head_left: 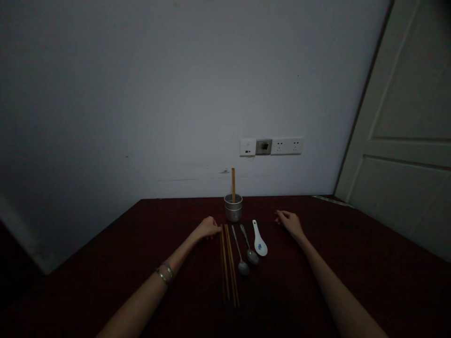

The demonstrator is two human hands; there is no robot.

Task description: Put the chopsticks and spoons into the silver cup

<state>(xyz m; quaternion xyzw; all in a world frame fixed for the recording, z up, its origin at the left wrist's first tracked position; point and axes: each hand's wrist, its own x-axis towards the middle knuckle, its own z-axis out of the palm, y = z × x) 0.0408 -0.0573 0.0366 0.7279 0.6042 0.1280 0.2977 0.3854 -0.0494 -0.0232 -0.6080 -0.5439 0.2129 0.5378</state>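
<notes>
My left hand (208, 227) is closed, its fingertips at the upper end of the leftmost chopstick (223, 263). More chopsticks (231, 267) lie beside that one, pointing toward me. To their right are a long-handled metal spoon (243, 267), a second metal spoon (252, 256) and a white soup spoon (260, 246) with a blue mark. Behind this row stands a metal cup (233, 212) with chopsticks (233, 183) upright in it. My right hand (289, 222) rests on the table right of the soup spoon, fingers loosely bent and holding nothing.
The dark red table (169, 300) reaches back to a pale wall (176, 117). Wall sockets and switches (278, 146) sit above its back edge. A whitish door (405, 141) stands at the right. A flat strip (331, 201) lies at the back right edge.
</notes>
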